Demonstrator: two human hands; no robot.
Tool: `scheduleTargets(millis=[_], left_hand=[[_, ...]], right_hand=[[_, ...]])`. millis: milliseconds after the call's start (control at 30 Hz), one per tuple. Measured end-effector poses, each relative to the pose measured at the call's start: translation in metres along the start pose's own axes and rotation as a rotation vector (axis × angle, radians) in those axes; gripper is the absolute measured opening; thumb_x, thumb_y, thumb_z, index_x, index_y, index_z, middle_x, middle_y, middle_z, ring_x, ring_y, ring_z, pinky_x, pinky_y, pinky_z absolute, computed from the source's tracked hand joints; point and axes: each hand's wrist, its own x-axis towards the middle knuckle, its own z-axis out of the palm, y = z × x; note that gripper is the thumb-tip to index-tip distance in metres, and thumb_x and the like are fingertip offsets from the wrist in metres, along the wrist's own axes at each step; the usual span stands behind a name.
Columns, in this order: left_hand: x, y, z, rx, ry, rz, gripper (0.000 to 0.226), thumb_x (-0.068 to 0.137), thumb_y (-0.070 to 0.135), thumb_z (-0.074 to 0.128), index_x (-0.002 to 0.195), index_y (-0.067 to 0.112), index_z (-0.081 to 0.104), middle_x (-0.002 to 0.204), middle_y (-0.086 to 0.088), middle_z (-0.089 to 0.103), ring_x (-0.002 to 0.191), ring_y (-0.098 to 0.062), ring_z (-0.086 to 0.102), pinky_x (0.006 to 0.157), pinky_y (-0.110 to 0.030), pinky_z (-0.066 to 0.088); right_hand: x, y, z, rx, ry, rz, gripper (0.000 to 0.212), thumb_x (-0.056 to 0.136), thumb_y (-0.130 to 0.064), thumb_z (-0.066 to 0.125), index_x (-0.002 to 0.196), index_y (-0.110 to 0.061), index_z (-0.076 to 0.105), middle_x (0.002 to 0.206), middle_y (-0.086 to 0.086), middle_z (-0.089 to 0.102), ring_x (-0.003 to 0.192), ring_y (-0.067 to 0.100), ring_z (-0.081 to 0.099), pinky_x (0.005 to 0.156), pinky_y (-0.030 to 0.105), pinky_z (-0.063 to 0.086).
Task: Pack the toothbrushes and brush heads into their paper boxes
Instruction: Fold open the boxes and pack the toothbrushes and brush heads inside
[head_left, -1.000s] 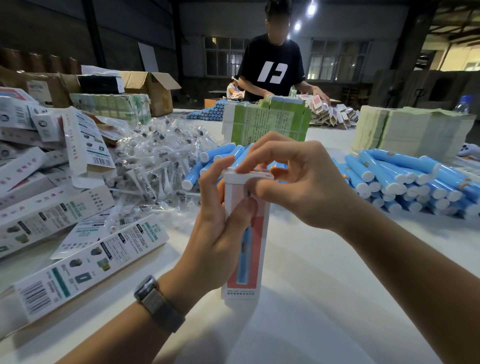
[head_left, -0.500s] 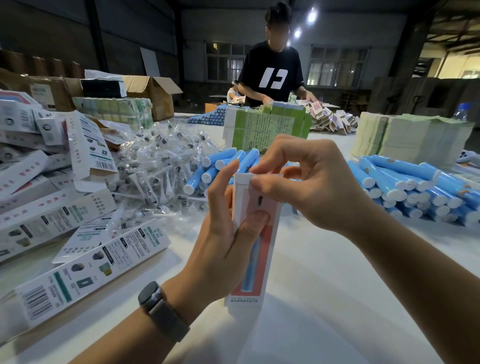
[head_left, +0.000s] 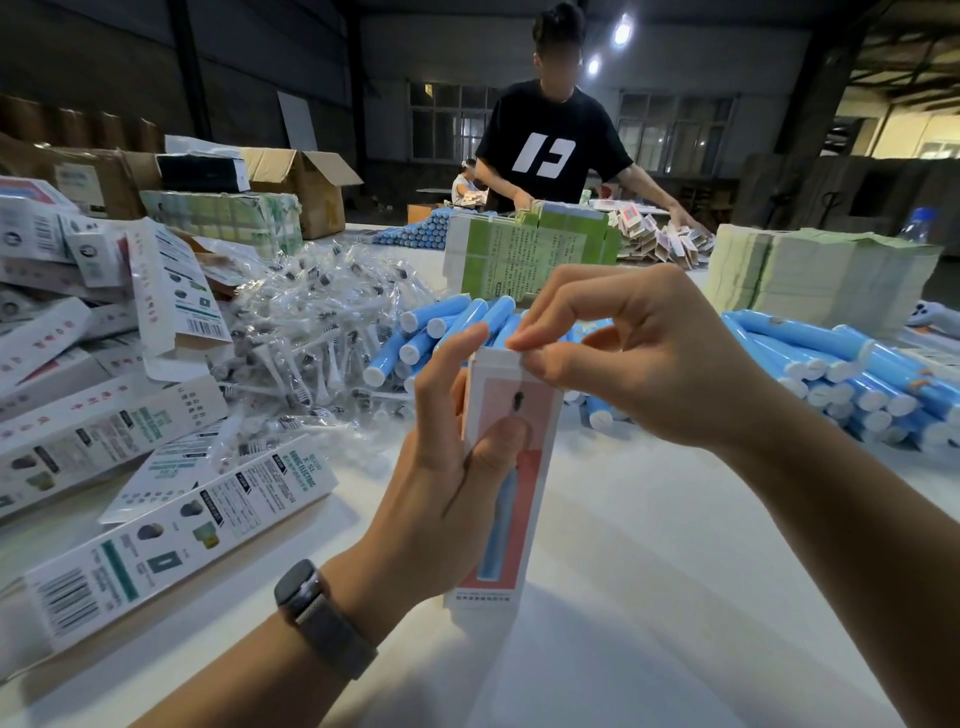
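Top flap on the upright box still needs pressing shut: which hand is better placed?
Right. The right hand is already at the top of the paper box, fingertips pinching its top edge. The left hand wraps the box's middle, keeping it upright on the table, so it should probably keep its grip.

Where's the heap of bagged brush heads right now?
Head view, left of centre: the bagged brush heads lie on the table between the paper boxes and the blue toothbrush handles.

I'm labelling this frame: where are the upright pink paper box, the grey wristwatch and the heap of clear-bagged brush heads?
upright pink paper box (head_left: 511, 499): head view, front panel.
grey wristwatch (head_left: 298, 592): head view, watch face.
heap of clear-bagged brush heads (head_left: 311, 322): head view, middle.
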Motion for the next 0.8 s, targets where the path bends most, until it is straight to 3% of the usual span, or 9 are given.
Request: scheduleTargets(millis=[167,233,367,433,500,567,633,700,800], left_hand=[[0.0,-0.002,0.0,-0.082,0.064,-0.029,0.042,0.099,0.03,0.043,0.125,0.06,0.031,0.102,0.008,0.058,0.075,-0.008,0.058,0.067,-0.024,0.05],[0.0,-0.002,0.0,-0.119,0.093,-0.06,0.038,0.098,0.031,0.044,0.121,0.059,0.034,0.101,-0.003,0.057,0.073,-0.014,0.057,0.066,-0.027,0.049],[0.0,0.002,-0.002,-0.134,0.087,-0.067,0.032,0.097,0.03,0.045,0.114,0.055,0.037,0.096,-0.005,0.055,0.067,-0.026,0.054,0.061,-0.03,0.049],[0.001,0.002,-0.002,-0.118,0.075,-0.052,0.031,0.097,0.029,0.045,0.113,0.055,0.036,0.095,-0.005,0.055,0.068,-0.027,0.054,0.06,-0.031,0.049],[0.002,-0.001,0.0,-0.125,0.098,-0.06,0.032,0.097,0.03,0.045,0.113,0.056,0.035,0.097,0.011,0.058,0.073,-0.014,0.057,0.063,-0.026,0.051],[0.002,-0.006,-0.001,-0.108,0.131,-0.058,0.034,0.097,0.031,0.044,0.115,0.058,0.034,0.101,0.024,0.057,0.079,-0.003,0.059,0.067,-0.022,0.052],[0.001,-0.008,-0.002,-0.103,0.139,-0.076,0.036,0.096,0.034,0.046,0.12,0.059,0.035,0.113,0.011,0.055,0.089,-0.006,0.059,0.075,-0.028,0.052],[0.0,-0.01,-0.002,-0.137,0.131,-0.134,0.039,0.094,0.037,0.046,0.125,0.058,0.038,0.123,-0.003,0.051,0.103,-0.015,0.059,0.086,-0.039,0.051],[-0.001,-0.012,-0.002,-0.276,0.089,-0.224,0.048,0.094,0.025,0.044,0.13,0.057,0.045,0.142,-0.005,0.052,0.124,-0.022,0.058,0.096,-0.045,0.049]], right_hand=[[-0.002,0.005,0.004,0.058,-0.062,0.014,0.015,0.087,-0.013,0.067,0.097,-0.023,0.072,0.097,0.006,0.067,0.093,0.023,0.064,0.062,0.048,0.053],[-0.002,0.008,0.006,0.076,-0.072,0.034,0.022,0.088,-0.005,0.068,0.105,-0.019,0.07,0.101,0.005,0.065,0.097,0.015,0.063,0.065,0.042,0.056],[-0.002,0.01,0.006,0.126,-0.094,0.045,0.022,0.089,0.002,0.066,0.103,-0.013,0.072,0.101,0.004,0.063,0.097,0.011,0.063,0.069,0.031,0.056],[-0.002,0.012,0.007,0.123,-0.096,0.041,0.02,0.088,0.0,0.063,0.1,-0.013,0.073,0.102,0.004,0.062,0.098,0.015,0.063,0.069,0.039,0.057],[-0.003,0.013,0.012,0.109,-0.049,0.055,0.019,0.089,-0.003,0.063,0.099,-0.017,0.072,0.106,0.004,0.062,0.101,0.019,0.062,0.071,0.047,0.056],[-0.004,0.018,0.024,0.062,0.084,0.112,0.015,0.089,-0.009,0.069,0.098,-0.021,0.071,0.106,0.002,0.061,0.098,0.016,0.062,0.074,0.044,0.057],[-0.002,0.023,0.033,0.012,0.239,0.193,0.011,0.087,-0.015,0.074,0.093,-0.024,0.071,0.1,-0.002,0.06,0.087,0.015,0.062,0.075,0.039,0.057],[-0.002,0.023,0.035,0.095,0.266,0.298,0.008,0.089,-0.017,0.072,0.096,-0.022,0.07,0.095,0.005,0.062,0.076,0.019,0.062,0.074,0.041,0.055],[-0.004,0.021,0.035,0.099,0.087,0.425,0.047,0.088,-0.033,0.071,0.13,-0.019,0.059,0.114,0.003,0.063,0.087,0.014,0.066,0.08,0.035,0.057]])
